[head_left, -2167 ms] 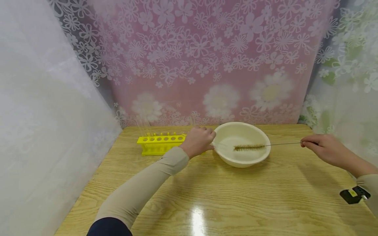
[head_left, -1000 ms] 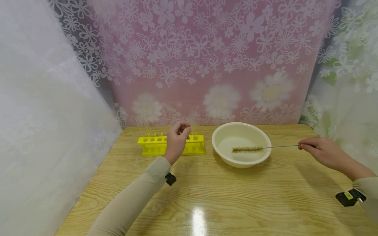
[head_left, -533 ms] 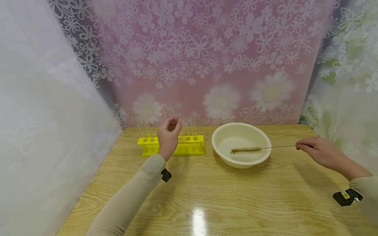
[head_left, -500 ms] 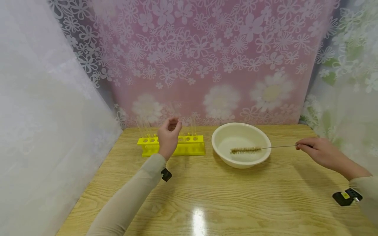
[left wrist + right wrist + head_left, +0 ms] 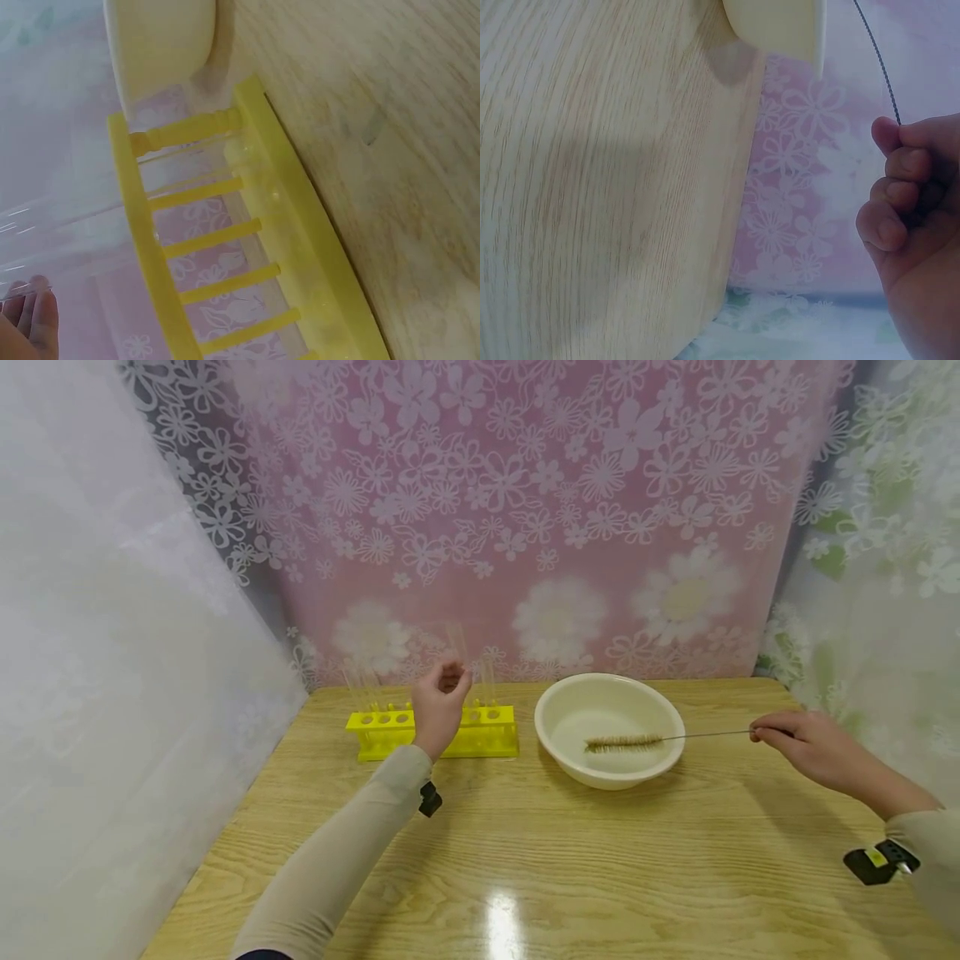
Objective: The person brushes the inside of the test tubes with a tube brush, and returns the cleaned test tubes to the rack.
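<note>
Over the yellow test tube rack [image 5: 480, 745], my left hand [image 5: 437, 710] holds a clear glass test tube [image 5: 456, 639], its end rising above the curled fingers. In the left wrist view the fingertips [image 5: 41, 315] meet the glass beside the rack's top bar. More clear test tubes [image 5: 487, 681] stand upright at the rack's right end, and others [image 5: 363, 685] at its left end. My right hand [image 5: 813, 745] grips the twisted wire of a test tube brush [image 5: 624, 743]; the bristly head lies over the inside of the cream bowl [image 5: 551, 752]. The hand covers the rack's middle holes.
The bowl stands just right of the rack on the wood-grain table [image 5: 570, 868]. Behind the table hangs a pink flowered curtain [image 5: 480, 568], with pale sheets at both sides. A wrist camera [image 5: 879, 862] sits under the right sleeve.
My left hand has moved with the test tube from the bowl's rim left to above the rack, then slightly right again. The right hand has shifted the brush slightly left.
</note>
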Motion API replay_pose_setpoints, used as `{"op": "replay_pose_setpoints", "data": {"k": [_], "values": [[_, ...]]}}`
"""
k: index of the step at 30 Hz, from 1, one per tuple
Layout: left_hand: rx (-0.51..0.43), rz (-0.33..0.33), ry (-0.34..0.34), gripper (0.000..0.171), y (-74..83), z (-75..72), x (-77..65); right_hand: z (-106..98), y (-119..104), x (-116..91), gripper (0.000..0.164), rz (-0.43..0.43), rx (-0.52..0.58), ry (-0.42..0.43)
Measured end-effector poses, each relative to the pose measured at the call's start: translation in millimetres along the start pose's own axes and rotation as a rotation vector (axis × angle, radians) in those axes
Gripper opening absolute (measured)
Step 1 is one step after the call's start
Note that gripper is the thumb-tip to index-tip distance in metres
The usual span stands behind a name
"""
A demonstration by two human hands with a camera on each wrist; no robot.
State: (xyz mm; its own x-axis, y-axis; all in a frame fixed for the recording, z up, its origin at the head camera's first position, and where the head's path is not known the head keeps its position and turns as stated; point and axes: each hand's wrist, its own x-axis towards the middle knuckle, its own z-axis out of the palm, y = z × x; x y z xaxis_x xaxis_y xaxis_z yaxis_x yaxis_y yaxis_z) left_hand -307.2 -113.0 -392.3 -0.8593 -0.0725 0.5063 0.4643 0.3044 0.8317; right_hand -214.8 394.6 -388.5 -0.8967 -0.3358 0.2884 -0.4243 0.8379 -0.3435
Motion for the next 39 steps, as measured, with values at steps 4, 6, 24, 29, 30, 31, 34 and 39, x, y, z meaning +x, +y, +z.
{"op": "replay_pose_setpoints", "data": {"k": [4, 6, 24, 29, 30, 31, 34, 39], "values": [[0.025, -0.043, -0.029, 0.022, -5.3, 1.1, -3.5, 0.9, -1.0, 2.9, 0.022, 0.002, -0.004, -0.002], [0.046, -0.067, -0.041, 0.021, -8.5, 1.9, -5.2, 1.4, -1.7, 4.4, 0.023, 0.001, -0.007, -0.002], [0.259, -0.197, -0.114, 0.022, -25.8, -0.1, -18.1, 10.2, -6.6, 21.1, 0.027, 0.039, -0.003, -0.048], [0.273, -0.202, -0.118, 0.027, -27.9, 0.8, -18.1, 20.9, -6.8, 30.9, 0.027, 0.048, -0.008, -0.082], [0.271, -0.205, -0.117, 0.027, -28.5, 0.9, -18.2, 23.3, -7.2, 32.6, 0.027, 0.047, -0.012, -0.084], [0.269, -0.207, -0.117, 0.028, -29.1, 0.9, -18.3, 25.4, -7.6, 33.9, 0.026, 0.045, -0.017, -0.088], [0.258, -0.208, -0.122, 0.032, -29.7, 0.5, -19.1, 29.4, -9.4, 36.9, 0.024, 0.037, -0.032, -0.095], [0.250, -0.187, -0.098, 0.034, -28.2, -2.8, -20.3, 32.2, -10.9, 40.2, 0.025, 0.040, -0.042, -0.117]]}}
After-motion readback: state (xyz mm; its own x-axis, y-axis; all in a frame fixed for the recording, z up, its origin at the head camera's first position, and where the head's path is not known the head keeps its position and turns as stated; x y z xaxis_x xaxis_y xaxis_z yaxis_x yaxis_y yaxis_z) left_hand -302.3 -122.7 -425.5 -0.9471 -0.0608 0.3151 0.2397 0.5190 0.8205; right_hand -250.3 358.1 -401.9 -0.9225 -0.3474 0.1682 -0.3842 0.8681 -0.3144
